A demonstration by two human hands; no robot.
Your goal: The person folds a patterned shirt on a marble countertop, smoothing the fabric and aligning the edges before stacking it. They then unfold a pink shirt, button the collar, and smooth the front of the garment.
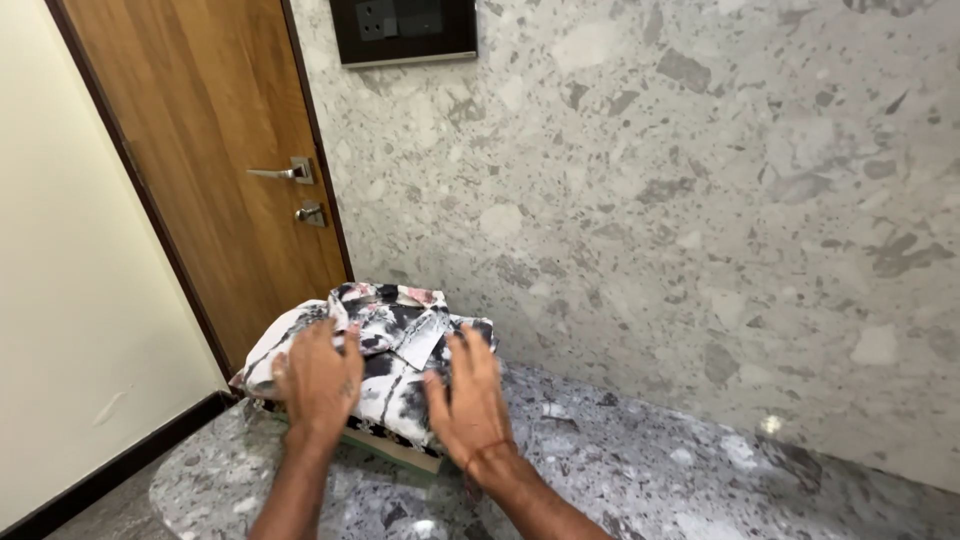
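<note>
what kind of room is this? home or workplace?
Likely a home, a hallway or room corner: a wooden door with a lever handle, a speckled stone wall and matching ledge, where both hands rest on a folded printed shirt.

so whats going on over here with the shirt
A person has both hands spread flat on a folded black, white and pink patterned shirt. The left hand presses its left side, the right hand its right. The shirt tops a small stack at the end of a grey speckled stone counter, beside a wooden door.
</note>
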